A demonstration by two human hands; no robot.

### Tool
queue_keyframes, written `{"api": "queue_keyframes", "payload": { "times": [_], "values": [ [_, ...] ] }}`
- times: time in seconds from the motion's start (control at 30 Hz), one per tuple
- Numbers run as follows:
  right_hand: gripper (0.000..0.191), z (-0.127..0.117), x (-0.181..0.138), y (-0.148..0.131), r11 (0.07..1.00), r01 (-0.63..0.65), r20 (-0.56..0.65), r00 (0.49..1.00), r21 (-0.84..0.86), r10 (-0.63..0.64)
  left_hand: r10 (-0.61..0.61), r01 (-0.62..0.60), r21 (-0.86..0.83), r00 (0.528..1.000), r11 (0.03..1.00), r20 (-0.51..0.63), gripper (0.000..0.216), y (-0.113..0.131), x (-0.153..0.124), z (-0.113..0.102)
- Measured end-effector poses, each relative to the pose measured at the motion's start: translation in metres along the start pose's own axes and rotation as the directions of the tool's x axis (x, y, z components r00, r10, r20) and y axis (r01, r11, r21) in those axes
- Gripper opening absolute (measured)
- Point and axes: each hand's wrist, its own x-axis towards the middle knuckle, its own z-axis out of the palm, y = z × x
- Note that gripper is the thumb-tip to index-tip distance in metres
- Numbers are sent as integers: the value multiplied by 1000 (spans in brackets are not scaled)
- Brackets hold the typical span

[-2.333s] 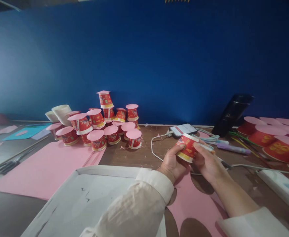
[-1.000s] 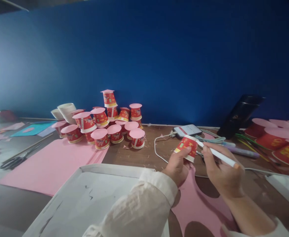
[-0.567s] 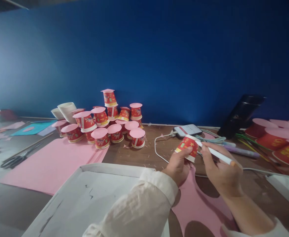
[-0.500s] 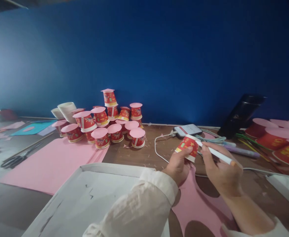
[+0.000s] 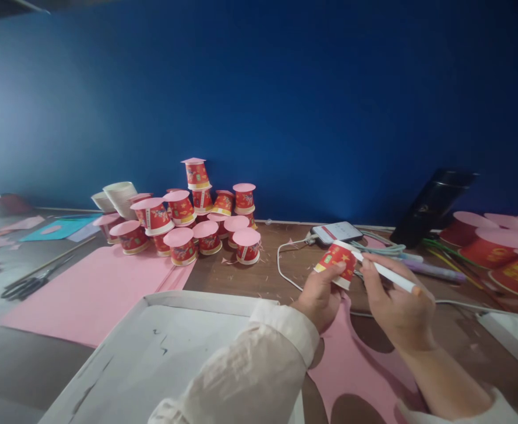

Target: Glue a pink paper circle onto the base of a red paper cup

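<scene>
My left hand grips a red patterned paper cup by its side, tilted above the table. Between the fingers of my right hand is a white pen-like stick with an orange end; its tip meets the cup's white rim on the right. Whether it is a glue pen or a marker I cannot make out. Under both hands lies a pink sheet with round holes cut from it. Several red cups topped with pink paper discs stand grouped and partly stacked at the left.
A white tray-like box is by my left forearm, beside pink paper and scissors. Behind the held cup lies a phone with a white cable. A black bottle and larger red tubs stand at right.
</scene>
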Motion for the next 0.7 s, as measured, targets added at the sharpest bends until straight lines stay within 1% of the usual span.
{"api": "queue_keyframes", "payload": {
  "times": [0.17, 0.3, 0.5, 0.7],
  "values": [
    [15, -1, 3, -3, 999, 35, -8, 999, -10, -35, 3, -3, 1, 1000, 1000, 10, 42, 0, 1, -1],
    [15, -2, 4, -6, 999, 41, -1, 999, -17, -41, 9, -9, 10, 1000, 1000, -3, 41, 0, 1, -1],
    [20, -2, 3, -5, 1000, -18, 18, 1000, -15, 18, 8, -8, 17, 1000, 1000, 28, 39, 1, 0, -2],
    [21, -2, 1, -3, 998, -54, 47, 997, -13, 54, 6, -6, 28, 1000, 1000, 4, 41, 0, 1, -3]
  ]
}}
